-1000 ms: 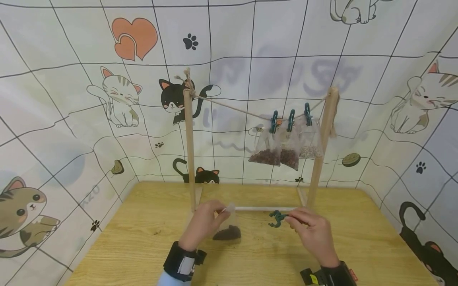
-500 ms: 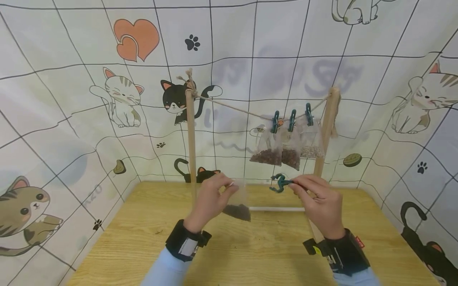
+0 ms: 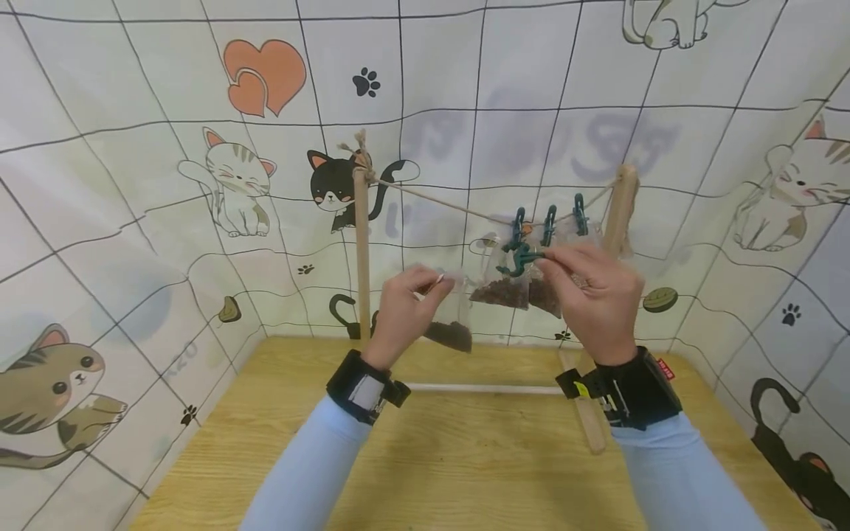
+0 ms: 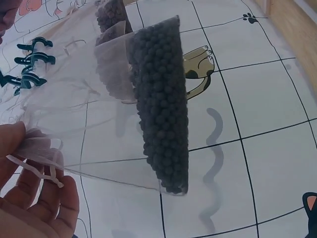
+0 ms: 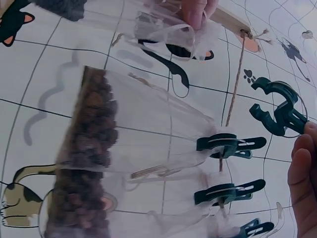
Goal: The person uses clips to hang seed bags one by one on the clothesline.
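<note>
My left hand (image 3: 408, 313) pinches the gathered top of a sheer drawstring bag (image 4: 161, 109) whose bottom is filled with small dark round beads. The bag hangs just below the rope (image 3: 441, 205), left of the bags on it. In my right hand (image 3: 594, 299) a dark green clothespin (image 3: 520, 259) is pinched by its handles, its jaws spread apart and pointing left. It overlaps the clipped bags in the head view. Three green clothespins (image 5: 230, 193) hold sheer bags on the rope; two contain reddish-brown pieces (image 5: 91, 119), the third pale bits partly hidden behind my right hand.
Two wooden posts (image 3: 361, 258) carry the sagging rope, knotted at the left top. A pale crossbar (image 3: 485, 389) joins them low over the wooden table (image 3: 465, 472). The right post's foot (image 3: 589, 424) points forward. A cat-print cloth (image 3: 265, 169) surrounds the table.
Both hands have risen from near the tabletop to just under rope height, the left with the bead bag and the right with the clothespin. The hung bags stay in place.
</note>
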Tool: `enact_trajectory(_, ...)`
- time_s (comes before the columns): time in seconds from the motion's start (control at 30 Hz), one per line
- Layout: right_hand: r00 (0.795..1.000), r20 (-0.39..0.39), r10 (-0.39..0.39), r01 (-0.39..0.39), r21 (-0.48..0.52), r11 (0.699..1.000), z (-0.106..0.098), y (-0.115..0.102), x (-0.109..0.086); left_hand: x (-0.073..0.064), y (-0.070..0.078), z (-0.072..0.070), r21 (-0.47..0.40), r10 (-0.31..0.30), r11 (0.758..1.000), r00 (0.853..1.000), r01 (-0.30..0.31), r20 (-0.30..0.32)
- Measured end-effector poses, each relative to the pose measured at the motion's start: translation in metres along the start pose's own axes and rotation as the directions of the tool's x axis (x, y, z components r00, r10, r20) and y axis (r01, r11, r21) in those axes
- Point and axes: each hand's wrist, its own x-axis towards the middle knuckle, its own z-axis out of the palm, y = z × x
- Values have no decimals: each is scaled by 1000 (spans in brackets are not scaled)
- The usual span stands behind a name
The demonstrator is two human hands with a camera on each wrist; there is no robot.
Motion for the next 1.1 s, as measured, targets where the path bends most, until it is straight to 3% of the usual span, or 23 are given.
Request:
enact_trajectory(0.13,999,-13,-38,37,-62,997,10,5,16,12,-1,3,-17,-43,999,999,43,-2)
enact_trajectory(0.33,1000,6,-24,24,-98,995,27,6,30,26,-1,7,3,-116,993,993,116,7)
enact_trajectory(0.47,998,54,-13,22,-169,985,33,7,37,34,-2,10,8,-162,987,987,162,16)
enact_trajectory(0.73,989,146,-6,30,-162,986,42,13,51,50,-7,18,-14,-238,971,970,239,49)
enact_trajectory(1.1,935,346,73,5,-220,975,44,12,66,69,2,15,-67,-289,953,953,296,95)
